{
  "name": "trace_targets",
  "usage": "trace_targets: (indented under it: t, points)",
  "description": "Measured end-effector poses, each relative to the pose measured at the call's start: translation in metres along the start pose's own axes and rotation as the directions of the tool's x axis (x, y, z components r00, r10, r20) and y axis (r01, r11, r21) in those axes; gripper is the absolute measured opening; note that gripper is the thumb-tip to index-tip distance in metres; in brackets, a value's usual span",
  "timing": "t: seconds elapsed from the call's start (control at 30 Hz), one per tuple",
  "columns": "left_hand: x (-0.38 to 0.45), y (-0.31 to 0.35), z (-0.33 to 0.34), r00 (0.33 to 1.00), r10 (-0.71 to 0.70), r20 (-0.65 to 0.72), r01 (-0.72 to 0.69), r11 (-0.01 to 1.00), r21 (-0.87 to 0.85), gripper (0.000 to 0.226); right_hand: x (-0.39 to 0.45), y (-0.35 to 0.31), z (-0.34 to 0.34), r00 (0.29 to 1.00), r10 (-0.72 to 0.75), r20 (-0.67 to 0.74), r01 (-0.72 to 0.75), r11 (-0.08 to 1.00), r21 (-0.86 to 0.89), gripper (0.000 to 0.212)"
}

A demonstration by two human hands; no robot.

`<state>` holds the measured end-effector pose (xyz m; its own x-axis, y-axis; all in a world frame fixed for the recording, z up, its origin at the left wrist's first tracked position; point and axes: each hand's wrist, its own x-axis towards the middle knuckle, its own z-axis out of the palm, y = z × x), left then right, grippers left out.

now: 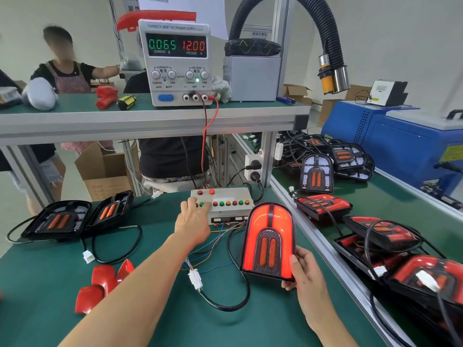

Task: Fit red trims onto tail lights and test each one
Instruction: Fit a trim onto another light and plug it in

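My right hand (304,276) grips the lower right edge of a tail light (269,240), held upright on the green mat; its red trim glows lit. A black cable runs from it to a white connector (196,279) joined to thin coloured wires. My left hand (194,220) rests on the white switch box (230,196), fingers on the left buttons of its coloured row. Loose red trims (100,284) lie at the near left. Two untrimmed tail lights (80,216) lie at the left.
A DC power supply (176,62) on the upper shelf reads 0.065 A and 12.00 V. Several tail lights (375,234) with cables are piled on the right bench. A black extraction hose (328,46) hangs at upper right. A person (62,61) stands beyond the shelf.
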<state>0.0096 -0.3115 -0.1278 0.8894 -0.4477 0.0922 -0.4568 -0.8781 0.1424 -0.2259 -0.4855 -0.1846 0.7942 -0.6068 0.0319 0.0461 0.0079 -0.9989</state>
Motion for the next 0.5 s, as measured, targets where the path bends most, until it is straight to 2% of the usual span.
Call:
trace_targets:
  t: [0.07,0.17,0.27,0.37,0.5]
  points:
    - [-0.001,0.003,-0.001,1.0,-0.004,-0.011,0.004,1.0,0.017,0.07,0.0,0.0,0.0,1.0,-0.001,0.002,0.001,1.0,-0.003,0.017]
    - [-0.006,0.015,0.001,0.993,-0.012,-0.117,0.02,0.998,0.063,0.067,0.0,0.002,-0.001,1.0,-0.014,0.013,0.014,1.0,-0.02,0.018]
    - [-0.008,0.029,0.006,0.978,0.054,-0.199,-0.036,0.995,0.097,0.06,0.0,0.003,-0.001,1.0,-0.009,0.015,0.009,1.0,-0.028,0.017]
    - [-0.005,0.044,0.009,0.983,0.125,-0.136,-0.12,0.992,0.044,0.064,0.0,0.002,-0.002,1.0,-0.011,0.016,0.012,1.0,-0.015,0.018]
    - [0.004,0.058,0.01,0.989,0.144,-0.042,-0.14,0.987,0.083,0.075,0.0,0.002,-0.001,1.0,-0.012,0.014,0.011,1.0,0.019,0.019]
